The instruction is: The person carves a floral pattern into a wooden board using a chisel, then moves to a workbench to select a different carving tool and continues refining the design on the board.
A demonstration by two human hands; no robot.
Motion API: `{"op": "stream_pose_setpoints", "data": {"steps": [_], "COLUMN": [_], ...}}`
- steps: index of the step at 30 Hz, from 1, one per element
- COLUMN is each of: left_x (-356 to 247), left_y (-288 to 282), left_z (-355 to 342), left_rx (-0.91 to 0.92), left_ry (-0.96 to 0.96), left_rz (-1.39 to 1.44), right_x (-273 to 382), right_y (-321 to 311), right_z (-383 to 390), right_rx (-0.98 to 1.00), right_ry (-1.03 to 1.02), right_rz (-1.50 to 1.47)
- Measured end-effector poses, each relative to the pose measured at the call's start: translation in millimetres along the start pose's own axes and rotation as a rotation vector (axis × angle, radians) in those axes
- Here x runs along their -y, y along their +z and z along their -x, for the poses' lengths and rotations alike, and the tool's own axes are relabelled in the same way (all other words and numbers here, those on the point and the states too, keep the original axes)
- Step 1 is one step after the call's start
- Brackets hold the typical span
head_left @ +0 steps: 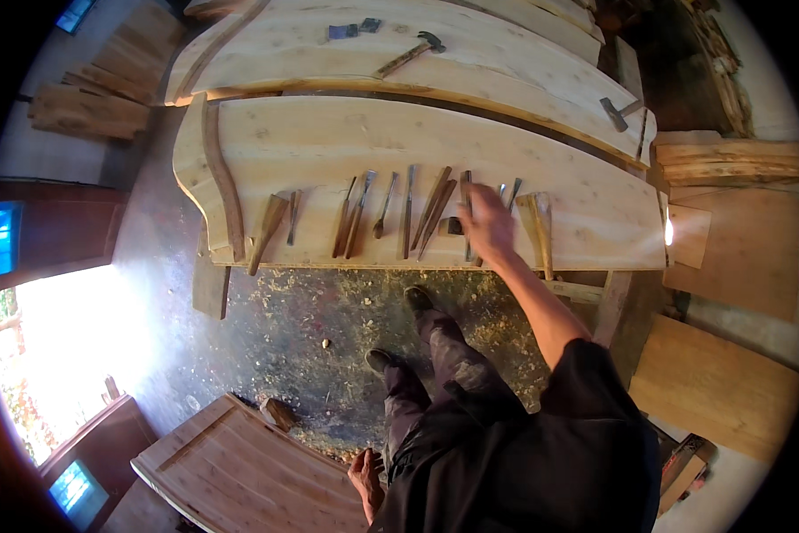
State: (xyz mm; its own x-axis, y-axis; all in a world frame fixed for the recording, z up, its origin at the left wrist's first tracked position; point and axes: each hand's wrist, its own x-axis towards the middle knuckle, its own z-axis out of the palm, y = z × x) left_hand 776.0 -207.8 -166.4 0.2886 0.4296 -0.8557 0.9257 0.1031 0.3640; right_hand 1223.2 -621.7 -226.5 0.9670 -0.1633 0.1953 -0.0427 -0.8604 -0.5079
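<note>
My right hand (484,218) is over the chisels on a pale wooden board (284,138), near a small dark block (452,226); its fingers are blurred, so any grip is unclear. Several chisels and gouges (357,213) lie spread along the board, between wooden tools with wide ends at the left (266,231) and right (541,235). My left hand (364,475) hangs low beside my leg near a brown panel (239,453), fingers curled; whatever they hold, if anything, is hidden.
A second board (524,89) behind carries a claw hammer (404,58), another hammer (617,115) and small dark pieces (346,31). Plywood sheets (710,382) are at the right, loose planks (97,111) at upper left. Shavings dot the floor (302,329). A bright opening is at the left.
</note>
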Motion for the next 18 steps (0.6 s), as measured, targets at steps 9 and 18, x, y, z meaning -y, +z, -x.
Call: {"op": "stream_pose_setpoints", "data": {"steps": [9, 18], "left_x": [14, -20], "left_y": [-4, 5], "left_z": [-34, -20], "left_rx": [0.083, 0.015], "left_ry": [-0.058, -0.053], "left_rz": [-0.08, -0.004], "right_x": [3, -108], "right_y": [44, 46], "right_z": [342, 114], "right_rx": [1.39, 0.537], "right_ry": [0.217, 0.596], "right_rz": [-0.906, -0.163]}}
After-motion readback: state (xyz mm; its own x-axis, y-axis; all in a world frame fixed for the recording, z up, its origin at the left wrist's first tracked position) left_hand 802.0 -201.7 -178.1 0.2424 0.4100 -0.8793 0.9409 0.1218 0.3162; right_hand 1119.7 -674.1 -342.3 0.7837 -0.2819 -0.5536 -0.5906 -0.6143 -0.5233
